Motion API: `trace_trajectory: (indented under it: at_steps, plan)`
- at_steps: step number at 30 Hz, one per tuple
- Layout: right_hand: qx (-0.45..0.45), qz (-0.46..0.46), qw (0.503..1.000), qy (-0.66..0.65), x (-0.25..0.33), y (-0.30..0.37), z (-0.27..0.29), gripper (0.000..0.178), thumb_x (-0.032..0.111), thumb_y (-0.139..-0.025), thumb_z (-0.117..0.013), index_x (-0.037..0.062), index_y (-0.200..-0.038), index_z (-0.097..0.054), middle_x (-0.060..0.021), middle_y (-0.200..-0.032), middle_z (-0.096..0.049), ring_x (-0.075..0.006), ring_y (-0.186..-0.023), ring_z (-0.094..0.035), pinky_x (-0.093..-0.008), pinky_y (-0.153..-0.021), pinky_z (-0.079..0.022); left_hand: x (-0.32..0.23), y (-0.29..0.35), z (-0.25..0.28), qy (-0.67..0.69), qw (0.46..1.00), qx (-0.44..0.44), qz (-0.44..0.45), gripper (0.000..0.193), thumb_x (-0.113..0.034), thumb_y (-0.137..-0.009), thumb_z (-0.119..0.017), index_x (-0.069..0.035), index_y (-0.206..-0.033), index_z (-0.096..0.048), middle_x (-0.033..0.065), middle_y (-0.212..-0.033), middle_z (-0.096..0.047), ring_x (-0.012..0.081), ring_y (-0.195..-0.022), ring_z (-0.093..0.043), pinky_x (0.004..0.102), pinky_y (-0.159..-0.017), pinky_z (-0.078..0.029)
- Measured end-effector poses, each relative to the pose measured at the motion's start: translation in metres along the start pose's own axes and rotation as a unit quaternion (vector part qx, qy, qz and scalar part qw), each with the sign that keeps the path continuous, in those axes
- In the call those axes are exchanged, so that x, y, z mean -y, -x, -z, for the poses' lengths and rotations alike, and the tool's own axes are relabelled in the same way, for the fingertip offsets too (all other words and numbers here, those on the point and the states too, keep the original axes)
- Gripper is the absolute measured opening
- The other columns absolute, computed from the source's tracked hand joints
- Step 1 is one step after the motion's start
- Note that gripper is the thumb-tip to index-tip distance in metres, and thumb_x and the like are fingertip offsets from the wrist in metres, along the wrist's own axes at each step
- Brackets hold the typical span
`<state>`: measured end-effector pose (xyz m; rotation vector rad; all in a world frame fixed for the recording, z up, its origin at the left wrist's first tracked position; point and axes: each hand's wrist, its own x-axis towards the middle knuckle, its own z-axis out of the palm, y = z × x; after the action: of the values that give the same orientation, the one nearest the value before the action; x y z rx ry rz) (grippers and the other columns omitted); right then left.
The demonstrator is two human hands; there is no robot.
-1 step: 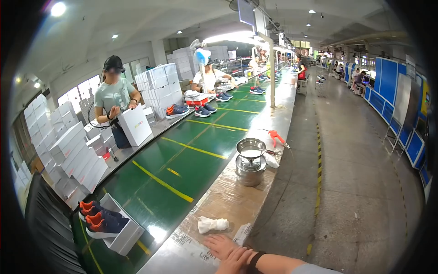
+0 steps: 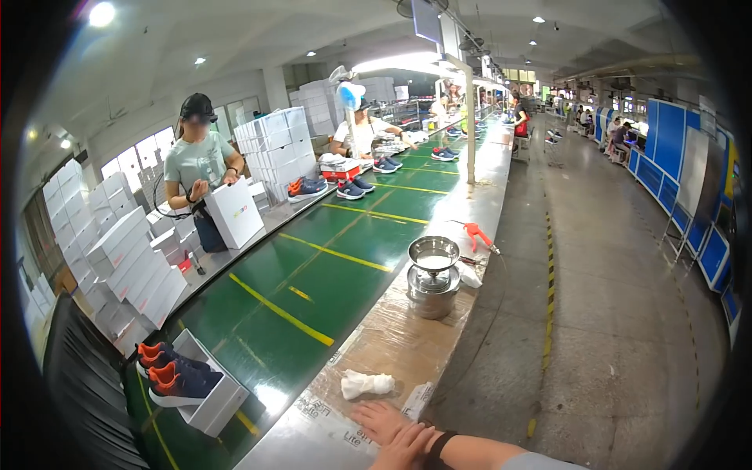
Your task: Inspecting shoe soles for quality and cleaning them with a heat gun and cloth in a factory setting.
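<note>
In the head view, the right hand [image 2: 380,423] lies flat and empty, fingers extended, on the film-covered bench [image 2: 411,337] just nearer the wearer than the crumpled white cloth [image 2: 366,384]. The left hand [image 2: 404,448] drapes across the right wrist; its tightness cannot be told. Left of the cloth, navy-and-orange sneakers [image 2: 186,385] sit in an open white shoebox [image 2: 223,411]. Good form, as judged, keeps both hands relaxed, clear of the green conveyor belt [image 2: 337,298].

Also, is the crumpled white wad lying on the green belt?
No, the white wad lies on the brown-covered bench beside the green belt.
</note>
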<state>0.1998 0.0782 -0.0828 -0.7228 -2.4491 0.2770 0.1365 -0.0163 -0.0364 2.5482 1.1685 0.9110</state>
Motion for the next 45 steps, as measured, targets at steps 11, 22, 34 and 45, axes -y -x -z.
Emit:
trace_trajectory:
  at_steps: [11,22,34,45]
  plan:
    - [-0.003,-0.021,0.999,-0.025,0.005,0.001,0.008,0.04,0.021,-0.087,-0.056,0.0068,-0.124,-0.053,-0.0104,-0.131,-0.051,-0.0257,-0.123,-0.044,-0.0391,-0.103,-0.033,0.001,-0.001,-0.001,0.009,1.0,0.009,-0.008,0.061,-0.017,-0.071,-0.064,-0.009,-0.129,-0.049,0.0151,-0.126,-0.051,0.0305,-0.119,-0.047,0.0458,-0.104,-0.031]
    - [0.011,-0.024,0.999,-0.03,0.006,-0.001,0.013,0.041,0.02,-0.086,-0.056,0.0066,-0.125,-0.052,-0.0113,-0.131,-0.05,-0.0261,-0.125,-0.043,-0.0396,-0.104,-0.032,0.002,-0.002,-0.003,0.004,1.0,0.012,-0.011,0.061,-0.017,-0.072,-0.062,-0.008,-0.13,-0.048,0.0156,-0.126,-0.05,0.0306,-0.12,-0.046,0.0465,-0.104,-0.03]
    - [0.013,-0.026,0.999,-0.035,0.006,-0.002,0.015,0.039,0.019,-0.086,-0.057,0.0067,-0.123,-0.053,-0.0113,-0.13,-0.051,-0.0273,-0.125,-0.043,-0.0404,-0.104,-0.033,0.003,-0.003,-0.002,0.004,1.0,0.019,-0.013,0.057,-0.019,-0.073,-0.063,-0.008,-0.127,-0.049,0.0149,-0.126,-0.05,0.0305,-0.12,-0.046,0.0467,-0.104,-0.029]
    - [0.011,-0.025,0.999,-0.03,0.009,-0.004,0.019,0.04,0.019,-0.086,-0.057,0.0059,-0.123,-0.053,-0.0116,-0.129,-0.051,-0.0273,-0.124,-0.044,-0.0401,-0.103,-0.034,0.006,0.0,-0.005,-0.001,1.0,0.015,-0.018,0.06,-0.018,-0.07,-0.065,-0.008,-0.127,-0.049,0.0146,-0.126,-0.05,0.0305,-0.12,-0.046,0.0475,-0.105,-0.028]
